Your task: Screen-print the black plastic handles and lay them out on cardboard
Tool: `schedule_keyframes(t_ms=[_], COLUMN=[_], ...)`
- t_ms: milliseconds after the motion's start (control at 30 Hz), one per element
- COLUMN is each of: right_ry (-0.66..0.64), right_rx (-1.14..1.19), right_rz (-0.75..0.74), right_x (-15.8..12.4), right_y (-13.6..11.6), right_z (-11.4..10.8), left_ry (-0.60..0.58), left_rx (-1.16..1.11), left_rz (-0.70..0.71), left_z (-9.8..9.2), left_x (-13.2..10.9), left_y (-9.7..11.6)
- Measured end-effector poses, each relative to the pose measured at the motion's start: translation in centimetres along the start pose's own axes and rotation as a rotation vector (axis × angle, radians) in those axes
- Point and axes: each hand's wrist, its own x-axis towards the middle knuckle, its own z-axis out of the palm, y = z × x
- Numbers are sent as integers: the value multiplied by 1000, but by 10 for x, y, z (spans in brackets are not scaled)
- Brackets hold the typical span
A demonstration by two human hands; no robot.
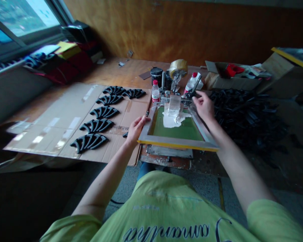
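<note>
A screen-printing frame (pixel 178 145) with green mesh is tilted up in front of me, with white ink and a clear squeegee (pixel 174 105) resting near its far end. My left hand (pixel 135 129) grips the frame's left rail, fingers curled round it. My right hand (pixel 204 106) lies on the far right corner, fingers bent over the edge. Beneath the frame sits a metal printing base (pixel 166 157).
Several fans of black curved parts (pixel 97 125) lie on flattened cardboard (pixel 47 134) at left. A heap of black parts (pixel 244 114) fills the right. Bottles (pixel 155 90), a black jar (pixel 156 74) and a tape roll (pixel 178 67) stand behind the frame. Cardboard boxes (pixel 217 79) sit at back right.
</note>
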Motion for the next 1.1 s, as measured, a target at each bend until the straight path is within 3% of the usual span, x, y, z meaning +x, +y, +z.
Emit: schedule_keyframes(t_ms=[100,167,267,333,400,467,500,567,600,667,733,800,867,933,1000,1100], right_ry=[5,-91,-258,-332,-391,-436,-438,-395,-365,-343,-381,-404,-385,-386,-481,-559], right_rx=[-16,-15,-74,-191,-290,-318,-307,-254,-217,-127,-23,33,-29,-231,-469,-513], right_rz=[166,173,-6,-146,-168,-72,-10,69,63,-60,-263,-382,-319,-109,160,354], right_x=[-16,-43,-91,-114,-125,-130,-132,-141,-147,-163,-175,-177,-167,-154,-146,-149], right_y=[35,46,42,31,19,6,-1,-19,-29,-47,-55,-42,-7,42,92,141], right_z=[-11,5,47,72,85,89,89,88,89,90,87,77,60,41,25,13], left_ry=[48,27,2,33,97,99,65,-181,-231,-202,-86,33,132,247,369,360], left_rx=[-34,-50,-69,-79,-92,-86,-70,9,16,-71,-171,-196,-117,34,232,562], left_rz=[155,207,245,265,269,162,58,-315,-430,-497,-500,-484,-426,-374,-415,-496], left_z=[18,29,38,41,44,49,53,62,68,75,73,56,22,-24,-70,-123], left_x=[19,36,59,65,56,33,18,-16,-32,-53,-57,-47,-31,-16,-9,-10], left_y=[37,61,86,87,71,38,18,-22,-40,-66,-78,-81,-83,-89,-100,-124])
